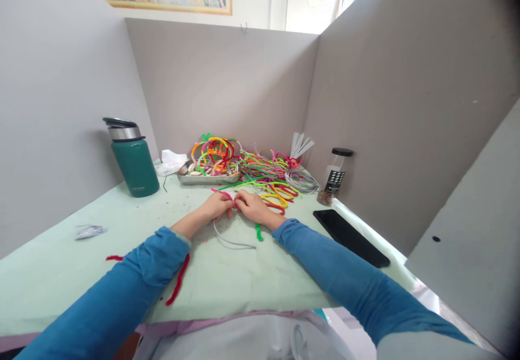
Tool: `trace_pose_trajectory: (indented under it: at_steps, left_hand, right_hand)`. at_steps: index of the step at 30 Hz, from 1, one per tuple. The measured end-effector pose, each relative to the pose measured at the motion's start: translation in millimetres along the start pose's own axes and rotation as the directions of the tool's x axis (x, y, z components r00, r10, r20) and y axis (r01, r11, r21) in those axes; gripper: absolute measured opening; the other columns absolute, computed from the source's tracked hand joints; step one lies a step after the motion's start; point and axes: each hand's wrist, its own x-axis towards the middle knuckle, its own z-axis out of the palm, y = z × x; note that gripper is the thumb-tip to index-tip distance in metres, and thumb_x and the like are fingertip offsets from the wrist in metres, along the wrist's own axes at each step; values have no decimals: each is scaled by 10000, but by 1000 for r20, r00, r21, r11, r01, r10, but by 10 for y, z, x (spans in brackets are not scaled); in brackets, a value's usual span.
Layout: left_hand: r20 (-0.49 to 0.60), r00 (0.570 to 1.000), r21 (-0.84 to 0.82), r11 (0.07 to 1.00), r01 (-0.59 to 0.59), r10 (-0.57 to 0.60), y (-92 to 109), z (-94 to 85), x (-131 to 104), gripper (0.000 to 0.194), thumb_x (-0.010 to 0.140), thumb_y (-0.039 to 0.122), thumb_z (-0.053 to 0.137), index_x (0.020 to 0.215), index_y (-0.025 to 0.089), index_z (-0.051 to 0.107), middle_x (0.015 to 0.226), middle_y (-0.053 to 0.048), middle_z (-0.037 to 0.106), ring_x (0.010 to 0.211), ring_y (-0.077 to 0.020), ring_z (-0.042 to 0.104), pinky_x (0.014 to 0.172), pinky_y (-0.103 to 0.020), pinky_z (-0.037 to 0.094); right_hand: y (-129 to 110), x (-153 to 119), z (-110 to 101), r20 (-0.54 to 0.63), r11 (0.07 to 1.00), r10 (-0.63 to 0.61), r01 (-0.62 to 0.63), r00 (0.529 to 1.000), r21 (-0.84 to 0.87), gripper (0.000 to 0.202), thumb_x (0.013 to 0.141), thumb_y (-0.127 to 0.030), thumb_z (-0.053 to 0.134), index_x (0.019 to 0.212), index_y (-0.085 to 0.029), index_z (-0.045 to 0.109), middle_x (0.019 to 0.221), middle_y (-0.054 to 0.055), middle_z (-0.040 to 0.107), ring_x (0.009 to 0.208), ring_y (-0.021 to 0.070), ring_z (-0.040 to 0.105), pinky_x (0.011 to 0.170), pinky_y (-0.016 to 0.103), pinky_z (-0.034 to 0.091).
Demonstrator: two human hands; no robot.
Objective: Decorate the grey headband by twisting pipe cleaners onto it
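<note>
My left hand [214, 207] and my right hand [252, 207] meet over the middle of the table, fingers closed in a pinch. Between them is a pink pipe cleaner [222, 192], its free end sticking out past my left fingers. A thin grey wire [227, 242] curves down from below my left hand onto the cloth; whether it is joined to the pipe cleaner is hidden by my fingers. Red pipe cleaner [177, 280] lies by my left sleeve, partly covered. A short green piece [259, 232] rests under my right wrist. Yellow and red loops [280, 195] lie just beyond it.
Behind stands a metal tray [209, 180] with pipe-cleaner rings [215, 151] over it, beside a heap of coloured pipe cleaners [264, 165] and coiled grey wire [301, 181]. A green bottle [135, 166] is left; a clear jar [334, 178] and black phone [351, 237] are right. Grey partitions [223, 78] enclose the table.
</note>
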Motion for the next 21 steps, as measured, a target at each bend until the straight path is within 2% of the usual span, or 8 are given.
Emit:
trace_pose_trajectory:
  at_steps: [4, 8, 21]
  left_hand:
    - [-6, 1000, -17, 1000, 1, -1, -22, 3, 16, 258, 771, 379, 511, 713, 130, 550, 528, 21, 594, 266, -33, 315, 315, -198, 214]
    - [-10, 1000, -19, 1000, 9, -9, -41, 5, 28, 288, 770, 416, 511, 755, 131, 548, 540, 17, 599, 261, -37, 322, 305, -199, 204]
    - [-14, 1000, -78, 997, 19, -20, 22, 0, -23, 344, 759, 472, 536, 671, 139, 520, 489, 22, 573, 259, -33, 303, 310, -204, 206]
  right_hand:
    - [3, -2, -1, 2, 1000, -2, 2, 1000, 5, 113, 838, -172, 434, 858, -182, 545, 721, 0, 592, 658, 119, 509, 627, 231, 346]
    - [22, -2, 7, 5, 1000, -1, 1, 1000, 0, 128, 829, -168, 430, 865, -185, 552, 732, 3, 597, 669, 125, 514, 635, 235, 355]
    - [32, 5, 14, 7, 1000, -19, 19, 1000, -2, 123, 812, -172, 444, 860, -187, 557, 729, 1, 603, 651, 121, 510, 619, 231, 352]
